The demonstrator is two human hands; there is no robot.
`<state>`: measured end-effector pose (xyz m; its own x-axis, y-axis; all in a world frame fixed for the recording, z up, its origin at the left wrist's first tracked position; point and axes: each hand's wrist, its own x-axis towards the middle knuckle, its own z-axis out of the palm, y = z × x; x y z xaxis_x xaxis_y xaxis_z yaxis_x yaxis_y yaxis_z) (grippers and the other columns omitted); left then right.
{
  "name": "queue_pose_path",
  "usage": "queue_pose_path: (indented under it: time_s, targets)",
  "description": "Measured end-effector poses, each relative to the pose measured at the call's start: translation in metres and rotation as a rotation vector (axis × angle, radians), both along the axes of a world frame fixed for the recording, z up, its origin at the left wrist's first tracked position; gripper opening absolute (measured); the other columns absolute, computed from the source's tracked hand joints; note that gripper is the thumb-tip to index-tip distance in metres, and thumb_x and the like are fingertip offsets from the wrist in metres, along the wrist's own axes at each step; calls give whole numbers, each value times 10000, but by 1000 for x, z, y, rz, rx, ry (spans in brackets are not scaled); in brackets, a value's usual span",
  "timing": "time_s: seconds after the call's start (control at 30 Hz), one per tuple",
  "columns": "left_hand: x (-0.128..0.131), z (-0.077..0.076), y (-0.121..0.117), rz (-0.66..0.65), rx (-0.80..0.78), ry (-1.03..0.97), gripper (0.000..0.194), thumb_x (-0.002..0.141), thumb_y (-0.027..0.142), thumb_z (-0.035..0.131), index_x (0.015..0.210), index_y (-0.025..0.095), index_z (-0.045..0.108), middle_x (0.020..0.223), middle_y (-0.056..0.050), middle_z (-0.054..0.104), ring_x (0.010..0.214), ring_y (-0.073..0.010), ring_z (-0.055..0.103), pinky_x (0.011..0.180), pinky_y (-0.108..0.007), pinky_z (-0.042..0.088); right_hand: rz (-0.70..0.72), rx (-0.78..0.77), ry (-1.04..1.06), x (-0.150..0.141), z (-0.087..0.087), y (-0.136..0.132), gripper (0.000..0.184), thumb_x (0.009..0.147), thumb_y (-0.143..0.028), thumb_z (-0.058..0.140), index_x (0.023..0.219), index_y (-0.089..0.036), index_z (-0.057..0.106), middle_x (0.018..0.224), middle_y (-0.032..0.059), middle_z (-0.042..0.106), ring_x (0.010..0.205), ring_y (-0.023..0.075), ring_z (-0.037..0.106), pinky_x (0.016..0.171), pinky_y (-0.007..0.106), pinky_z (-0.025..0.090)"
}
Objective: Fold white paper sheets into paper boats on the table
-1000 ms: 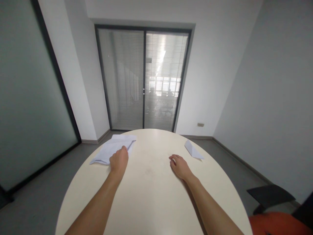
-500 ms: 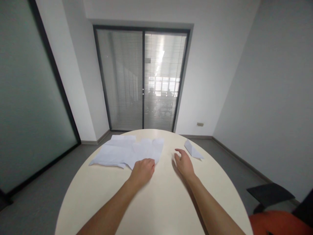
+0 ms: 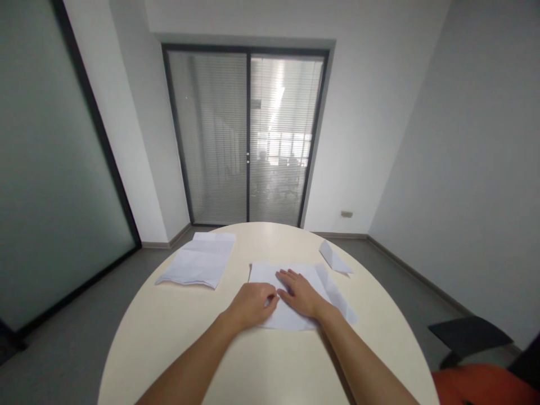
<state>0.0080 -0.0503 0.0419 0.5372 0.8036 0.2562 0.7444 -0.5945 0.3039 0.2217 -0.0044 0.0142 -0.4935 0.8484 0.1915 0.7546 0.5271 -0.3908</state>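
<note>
A white sheet of paper (image 3: 291,320) with crease lines lies in front of me on the round table, its right part slightly raised. My left hand (image 3: 254,304) is closed at the sheet's left side, thumb and fingers pinched together on the paper; the exact grip is partly hidden. Spread flat on the middle of the sheet is my right hand (image 3: 299,293), fingers stretched out and holding nothing. Farther left lies a stack of white paper (image 3: 200,260). A small folded paper piece (image 3: 334,259) sits near the table's right edge.
The cream round table (image 3: 177,337) has a curved edge all round. An orange chair (image 3: 485,385) with a dark armrest (image 3: 470,337) stands at the lower right. Beyond the table is a glazed door with blinds (image 3: 244,140).
My left hand has brought the sheet from beside the stack toward me and to the right. My right hand has moved left and now lies flat on it.
</note>
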Motion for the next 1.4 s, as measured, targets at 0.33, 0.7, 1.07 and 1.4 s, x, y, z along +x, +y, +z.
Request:
queue_pose_path:
  time_s: [0.33, 0.7, 1.07, 1.4]
  targets:
    - [-18, -30, 22, 285, -87, 175, 646, 965, 508, 361, 1493, 139, 410, 1589, -152, 314, 1479, -339, 250, 1198, -508, 214, 18, -131, -87, -2, 9, -7, 685, 946, -606, 407, 1519, -232, 381, 1613, 85, 282, 1506, 291, 184, 1214, 499, 128]
    - [-18, -35, 24, 412, -71, 255, 700, 948, 620, 288, 1538, 245, 331, 1623, -119, 237, 1496, -350, 186, 1201, -554, 114, -443, -101, -266, 15, -6, 10, 694, 989, -582, 270, 1551, -177, 304, 1634, 102, 219, 1503, 341, 160, 1190, 499, 150]
    - [-22, -32, 25, 592, -189, 255, 697, 919, 612, 267, 1549, 313, 280, 1649, -67, 151, 1503, -405, 85, 1095, -758, 91, -402, -125, -256, 11, -7, 7, 761, 954, -658, 267, 1560, -197, 282, 1644, 89, 189, 1509, 361, 106, 1189, 512, 109]
    - [-22, -29, 23, 589, -21, 247, 723, 900, 509, 389, 1534, 166, 329, 1625, -150, 219, 1495, -412, 119, 1166, -659, 29, -332, -126, -225, 6, -1, 1, 746, 952, -649, 300, 1554, -210, 302, 1644, 87, 181, 1510, 356, 110, 1190, 535, 94]
